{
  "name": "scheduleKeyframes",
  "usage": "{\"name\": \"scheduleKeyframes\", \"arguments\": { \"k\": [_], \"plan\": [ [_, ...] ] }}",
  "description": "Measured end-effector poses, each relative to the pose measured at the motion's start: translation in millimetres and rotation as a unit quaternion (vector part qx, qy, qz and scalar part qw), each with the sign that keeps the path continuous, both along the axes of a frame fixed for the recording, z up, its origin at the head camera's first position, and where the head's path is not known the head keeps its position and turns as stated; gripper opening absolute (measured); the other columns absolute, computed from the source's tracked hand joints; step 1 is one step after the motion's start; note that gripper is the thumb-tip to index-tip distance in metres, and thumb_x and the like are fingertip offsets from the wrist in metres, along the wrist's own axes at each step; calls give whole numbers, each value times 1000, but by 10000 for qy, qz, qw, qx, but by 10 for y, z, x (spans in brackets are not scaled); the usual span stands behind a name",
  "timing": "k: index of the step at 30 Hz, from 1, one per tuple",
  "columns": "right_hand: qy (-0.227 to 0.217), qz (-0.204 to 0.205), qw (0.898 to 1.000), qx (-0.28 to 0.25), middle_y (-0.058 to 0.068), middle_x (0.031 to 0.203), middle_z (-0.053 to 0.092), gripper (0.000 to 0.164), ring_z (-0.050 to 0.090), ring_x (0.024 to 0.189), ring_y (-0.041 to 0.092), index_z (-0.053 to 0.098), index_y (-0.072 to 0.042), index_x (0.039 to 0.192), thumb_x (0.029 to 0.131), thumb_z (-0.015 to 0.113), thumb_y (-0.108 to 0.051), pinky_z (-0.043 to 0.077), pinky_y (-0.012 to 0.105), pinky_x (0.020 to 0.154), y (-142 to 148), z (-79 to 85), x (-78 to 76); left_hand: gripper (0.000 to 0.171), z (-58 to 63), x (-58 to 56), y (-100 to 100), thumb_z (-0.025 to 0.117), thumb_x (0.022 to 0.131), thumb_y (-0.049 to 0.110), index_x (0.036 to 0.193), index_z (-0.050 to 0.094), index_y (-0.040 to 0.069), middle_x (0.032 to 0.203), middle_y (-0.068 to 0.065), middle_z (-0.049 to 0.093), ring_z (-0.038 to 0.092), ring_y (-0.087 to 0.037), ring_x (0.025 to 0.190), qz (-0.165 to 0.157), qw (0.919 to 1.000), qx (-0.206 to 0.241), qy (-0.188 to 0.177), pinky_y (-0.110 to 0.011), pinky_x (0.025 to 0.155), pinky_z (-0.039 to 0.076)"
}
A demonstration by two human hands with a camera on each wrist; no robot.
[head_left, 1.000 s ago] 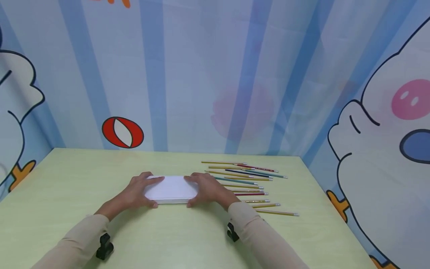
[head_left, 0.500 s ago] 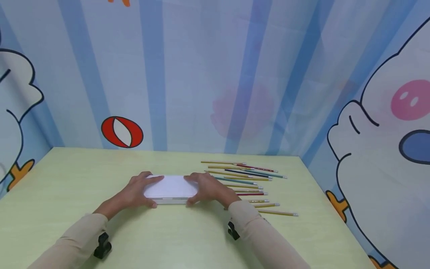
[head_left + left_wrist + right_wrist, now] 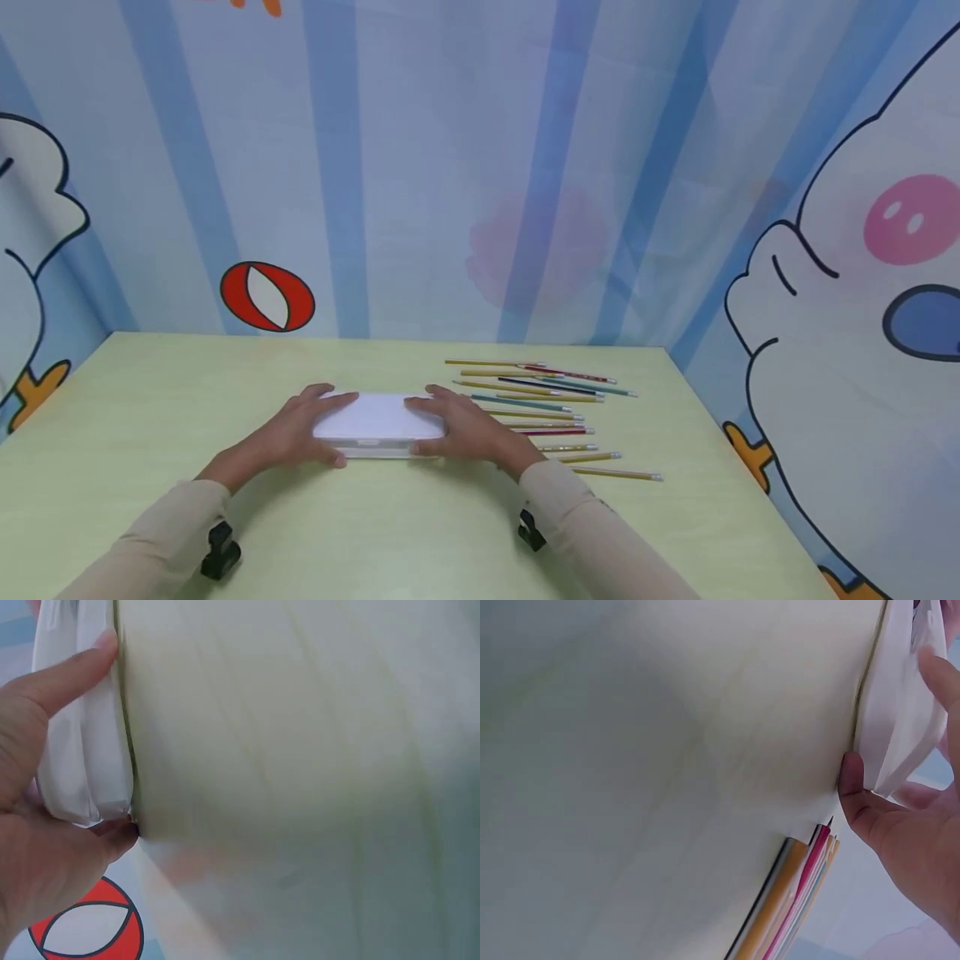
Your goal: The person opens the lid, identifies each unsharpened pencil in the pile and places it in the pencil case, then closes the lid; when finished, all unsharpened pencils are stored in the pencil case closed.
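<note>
A white pencil case (image 3: 378,415) lies flat on the table between both hands, its long front side toward me. My left hand (image 3: 296,429) grips its left end, with the index finger on top and the thumb low at the front. At the opposite end my right hand (image 3: 468,425) holds on, index finger over the lid and thumb against the lid's front edge. In the right wrist view a narrow gap parts the lid from the base of the pencil case (image 3: 877,712). The left wrist view shows the seam between its two halves.
Several pencils (image 3: 551,387) in yellow, red, teal and dark blue lie roughly side by side to the right, partly behind the right hand and forearm. The pale yellow table (image 3: 360,533) ends at a striped cloth backdrop (image 3: 420,167) with cartoon figures.
The right thumb has moved up from the bottom front of the case to the lid's edge, and the lid's right side has risen slightly. The left hand keeps its grip.
</note>
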State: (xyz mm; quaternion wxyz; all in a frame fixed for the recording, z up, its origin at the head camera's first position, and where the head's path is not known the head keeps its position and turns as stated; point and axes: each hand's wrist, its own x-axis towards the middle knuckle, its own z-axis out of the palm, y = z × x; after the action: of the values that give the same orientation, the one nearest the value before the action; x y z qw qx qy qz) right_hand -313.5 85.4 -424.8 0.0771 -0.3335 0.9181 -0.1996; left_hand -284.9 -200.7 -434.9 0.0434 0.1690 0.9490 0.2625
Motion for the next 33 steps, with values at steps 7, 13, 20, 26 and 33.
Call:
{"name": "scheduleKeyframes", "arguments": {
  "k": [7, 13, 20, 26, 33],
  "plan": [
    [-72, -52, 9996, -272, 16, 155, 42, 70, 42, 142, 34, 38, -24, 155, 95, 63, -49, 37, 55, 113, 31, 38, 76, 103, 42, 19, -95, 88, 74, 38, 156, 31, 11, 150, -32, 32, 37, -52, 132, 184, 9991, 383, -44, -70, 100, 41],
    [-85, -254, 9983, -525, 9, 156, 44, 71, 41, 144, 29, 31, -26, 158, 97, 58, -51, 36, 52, 115, 66, 23, 69, 104, 11, 55, -161, 89, 74, 31, 155, 29, 5, 145, -33, 38, 42, -50, 126, 231, 9982, 524, 173, -69, 97, 45],
    [-36, -423, 9953, -868, 5, 161, 36, 74, 35, 148, 30, 24, -29, 160, 97, 56, -53, 31, 52, 118, 99, -10, 67, 116, -24, 77, -154, 89, 74, 27, 160, 12, 10, 150, -32, 35, 40, -51, 131, 570, 9959, 663, -211, -70, 102, 40],
    [-163, -683, 9897, -1249, 15, 152, 49, 72, 50, 137, 31, 22, -34, 159, 98, 56, -53, 40, 52, 111, 120, 8, 51, 125, -31, 86, -157, 90, 73, 27, 160, 2, 11, 153, -33, 32, 34, -54, 136, 684, 9945, 765, -203, -69, 105, 36],
    [-243, -842, 9871, -1338, 19, 137, 61, 71, 65, 119, 26, 17, -38, 159, 99, 48, -59, 49, 47, 101, 114, 81, -2, 130, -47, 70, -183, 90, 72, 33, 160, -4, 13, 149, -33, 40, 36, -53, 137, 778, 9947, 644, -207, -70, 103, 38]
  ]
}}
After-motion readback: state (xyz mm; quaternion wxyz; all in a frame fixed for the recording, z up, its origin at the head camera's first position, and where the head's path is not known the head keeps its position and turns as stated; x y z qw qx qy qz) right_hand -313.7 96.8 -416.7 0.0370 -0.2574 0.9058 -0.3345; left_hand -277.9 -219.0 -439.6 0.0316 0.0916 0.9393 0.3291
